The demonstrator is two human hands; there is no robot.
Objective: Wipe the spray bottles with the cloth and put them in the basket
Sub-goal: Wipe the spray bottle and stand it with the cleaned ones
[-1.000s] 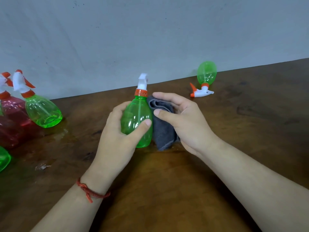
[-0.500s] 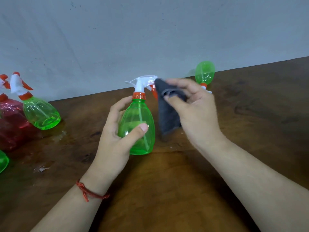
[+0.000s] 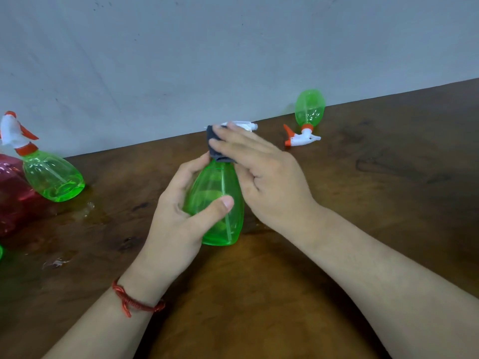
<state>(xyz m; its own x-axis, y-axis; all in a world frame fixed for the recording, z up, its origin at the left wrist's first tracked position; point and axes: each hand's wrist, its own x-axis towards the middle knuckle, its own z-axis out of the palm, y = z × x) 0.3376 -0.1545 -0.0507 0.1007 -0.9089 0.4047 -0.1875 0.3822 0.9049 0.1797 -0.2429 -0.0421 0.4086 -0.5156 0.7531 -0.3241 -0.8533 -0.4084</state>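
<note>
far left: red bottle (image 3: 13, 198), spare bottle (image 3: 54, 177) leaning | left hand (image 3: 178, 213) grips green bottle (image 3: 223, 224) upright on table (image 3: 388, 182) | cloth (image 3: 216, 149) round its neck, clasped by right hand (image 3: 267, 174), thumb hidden | right: lying bottle (image 3: 309, 110) | step: wiping neck, likely | next: finish wiping; basket out of view
</note>
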